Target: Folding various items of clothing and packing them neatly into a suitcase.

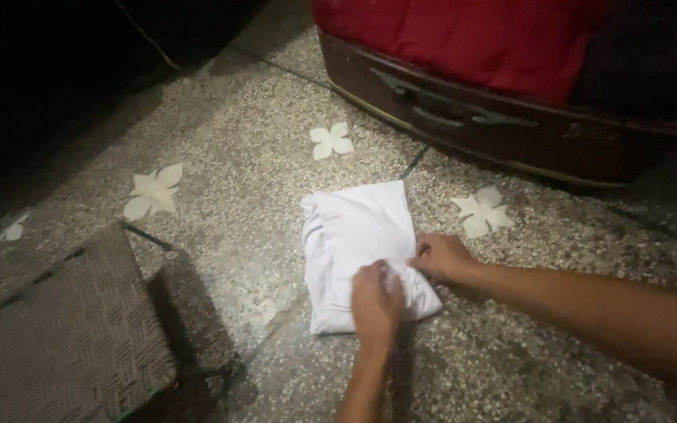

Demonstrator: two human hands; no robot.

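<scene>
White cloth (358, 243), folded into a rough rectangle with a few creases along its left side, lies flat on the speckled stone floor (252, 133), roughly in the middle of the view. Both hands are on its near right corner, close together. The left hand (376, 301) reaches up from the bottom edge and presses down on the cloth with fingers curled, its knuckles toward the camera. The right hand (442, 257) comes in from the right on a long bare forearm and pinches the right edge of the cloth between thumb and fingers (the fingertips themselves are partly hidden by the fabric, so how much cloth they hold cannot be told). The two hands nearly touch over the fold. Pale four-petal flower shapes are set into the floor: one (331, 141) just beyond the cloth's far edge, one (482, 211) just right of it, and one (154, 190) well off to the left. A brown woven mat (56, 337) lies at the lower left, apart from the cloth. Beyond the cloth stands a dark brown suitcase (511, 129) with a handle on its side, and red fabric (472, 39) rests on top of it.
</scene>
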